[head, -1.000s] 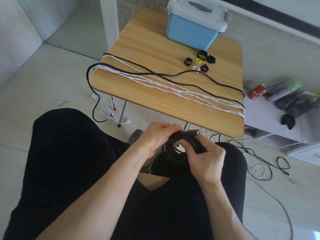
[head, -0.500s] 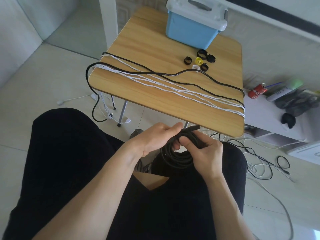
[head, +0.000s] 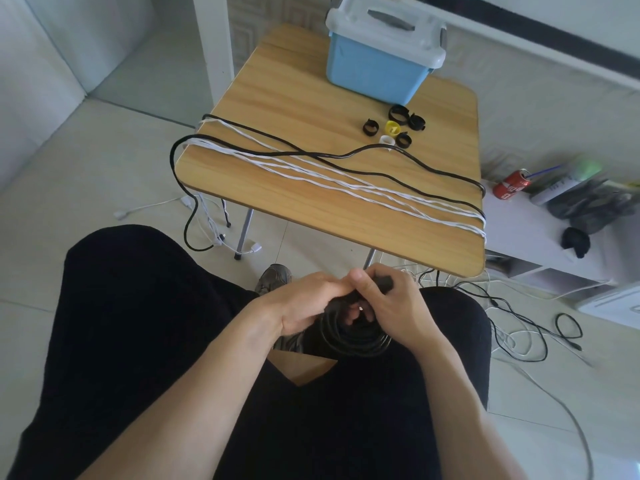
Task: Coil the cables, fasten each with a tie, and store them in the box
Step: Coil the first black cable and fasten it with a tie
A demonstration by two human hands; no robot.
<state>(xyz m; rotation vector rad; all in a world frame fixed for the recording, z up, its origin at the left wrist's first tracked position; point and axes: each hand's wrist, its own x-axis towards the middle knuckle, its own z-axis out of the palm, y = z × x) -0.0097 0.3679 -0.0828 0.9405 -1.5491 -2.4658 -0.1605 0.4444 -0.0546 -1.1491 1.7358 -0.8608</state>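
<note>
Over my lap I hold a coiled black cable (head: 356,336). My left hand (head: 304,301) grips its upper left part, and my right hand (head: 389,306) pinches the top of the coil, where a black strap shows under my fingers. On the wooden table (head: 311,91) lie a long black cable (head: 408,154) and several white cable strands (head: 346,183), stretched across it. Several rolled ties (head: 394,128), black, yellow and white, lie near the blue box (head: 374,69), whose white lid is closed.
Loose black and white cables (head: 519,323) lie on the floor at the right. A low white shelf (head: 540,237) carries a red can (head: 510,184) and dark items. More cable ends (head: 214,233) hang off the table's left edge. A shoe (head: 273,277) shows under the table.
My hands have closed together over the top of the coil, which has dropped slightly toward my lap. The strap end that stuck out above it is now covered by my fingers.
</note>
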